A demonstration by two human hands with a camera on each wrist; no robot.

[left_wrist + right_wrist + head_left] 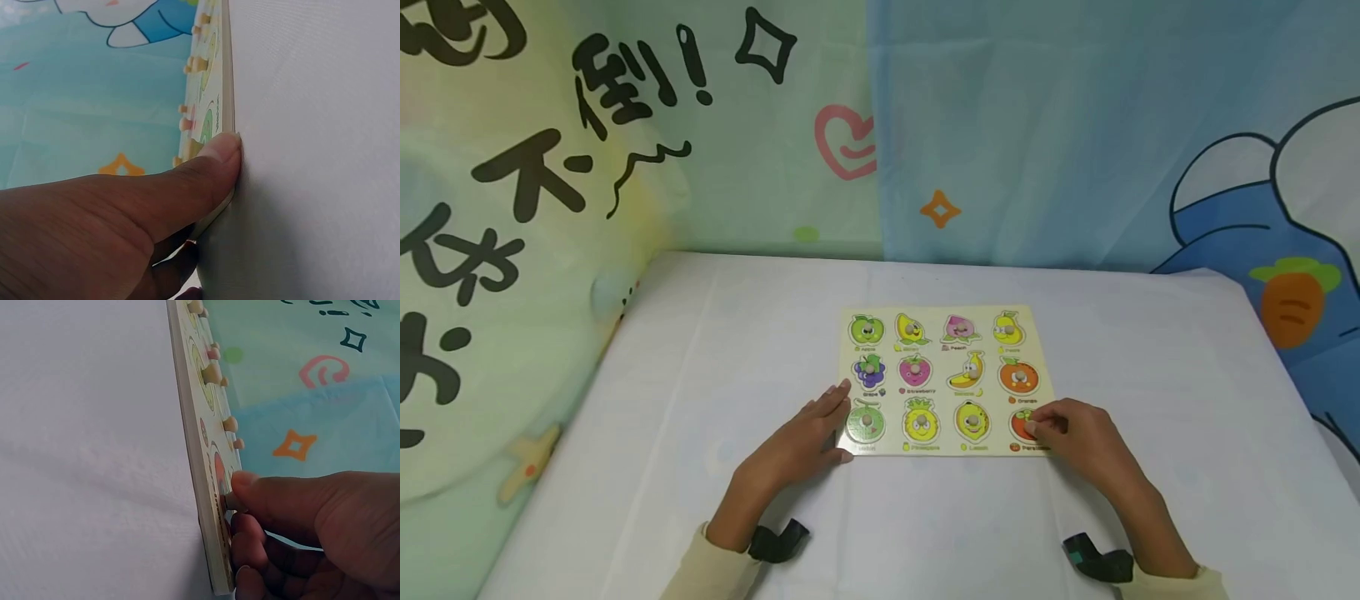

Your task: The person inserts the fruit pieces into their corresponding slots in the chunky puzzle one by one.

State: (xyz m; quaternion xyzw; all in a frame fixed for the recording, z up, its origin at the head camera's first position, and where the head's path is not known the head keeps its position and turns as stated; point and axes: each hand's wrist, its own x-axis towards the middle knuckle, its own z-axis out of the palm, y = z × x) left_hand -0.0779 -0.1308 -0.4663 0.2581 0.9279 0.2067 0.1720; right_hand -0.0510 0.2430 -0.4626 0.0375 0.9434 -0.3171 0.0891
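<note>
A pale yellow wooden peg puzzle board (947, 425) lies flat on the white table, with several fruit pieces in its rows. My left hand (801, 437) is at the board's left side, fairly straight fingers along that edge. Its thumb (215, 159) presses the front edge near the corner in the left wrist view. At the front right corner, my right hand (1086, 437) pinches the small wooden knob (232, 501) of the red persimmon piece (1019, 423) between thumb and index finger. That piece sits in its place, partly covered by the fingertips.
Beside the persimmon are the lemon piece (972, 422) and, behind it, the orange piece (1018, 377), each with a raised knob. The white cloth-covered table (730, 350) stretches around the board. A printed curtain (1045, 133) hangs behind the table and along its left side.
</note>
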